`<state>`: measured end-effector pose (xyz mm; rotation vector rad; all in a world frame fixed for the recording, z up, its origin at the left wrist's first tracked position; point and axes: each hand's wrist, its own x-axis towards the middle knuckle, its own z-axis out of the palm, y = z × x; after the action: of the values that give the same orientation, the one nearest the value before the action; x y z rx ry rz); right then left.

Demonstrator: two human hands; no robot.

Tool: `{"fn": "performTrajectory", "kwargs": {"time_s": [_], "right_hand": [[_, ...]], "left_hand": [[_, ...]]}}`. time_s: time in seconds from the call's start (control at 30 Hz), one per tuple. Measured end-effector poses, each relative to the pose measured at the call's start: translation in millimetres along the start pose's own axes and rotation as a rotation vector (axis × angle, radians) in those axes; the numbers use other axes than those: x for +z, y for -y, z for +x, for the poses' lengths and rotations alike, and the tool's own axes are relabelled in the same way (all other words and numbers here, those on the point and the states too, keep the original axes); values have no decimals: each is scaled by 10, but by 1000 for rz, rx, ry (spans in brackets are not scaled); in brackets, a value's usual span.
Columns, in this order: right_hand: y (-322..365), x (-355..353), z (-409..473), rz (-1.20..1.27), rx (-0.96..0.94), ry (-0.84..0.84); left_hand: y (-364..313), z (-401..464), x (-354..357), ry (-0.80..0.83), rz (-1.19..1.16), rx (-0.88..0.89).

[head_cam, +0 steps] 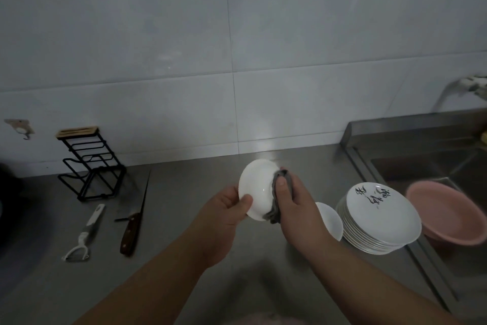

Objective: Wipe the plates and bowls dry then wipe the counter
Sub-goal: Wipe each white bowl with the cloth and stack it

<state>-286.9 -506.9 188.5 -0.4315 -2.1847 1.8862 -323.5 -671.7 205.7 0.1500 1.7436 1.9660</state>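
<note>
While a white bowl (257,189) is held tilted above the steel desk (184,259), a person's left hand (224,215) keeps a closed grip on its lower rim, thumb on the inside. The right hand (290,201) grips a grey cloth (279,193) and presses it against the bowl's right edge, thumb on top of the fabric. Taking that bowl as the landmark: to its right, down on the desk, a second white bowl (330,220) sits partly hidden behind the right wrist, just beside a stack of white plates (379,222) whose top plate bears black brush characters. Further right again, a pink basin (448,214) rests in a sunken steel sink (421,164), with a tap (471,85) coming off the wall above it. To the bowl's left, a wood-handled knife (133,219) lies on the desk, a white peeler (84,235) beyond it, and a black wire rack (89,164) with a wooden top stands against the wall. Behind the bowl rises a wall of large pale grey tiles (158,48), dimly lit, with a small hook (22,128) stuck on at the far left. The brushed metal surface shows a faint glare right behind the bowl.
</note>
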Motion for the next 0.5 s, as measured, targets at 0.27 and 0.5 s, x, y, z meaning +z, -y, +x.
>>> {"fn": "performTrajectory", "kwargs": {"time_s": [0.27,0.5], "right_hand": [[-40,-508,56,-284,-118,87],[-173,-774,-96,-238,174,122]], "left_hand": [[-64,151,266,4,-100,-135],[331,169,637,-65,-54,-27]]}}
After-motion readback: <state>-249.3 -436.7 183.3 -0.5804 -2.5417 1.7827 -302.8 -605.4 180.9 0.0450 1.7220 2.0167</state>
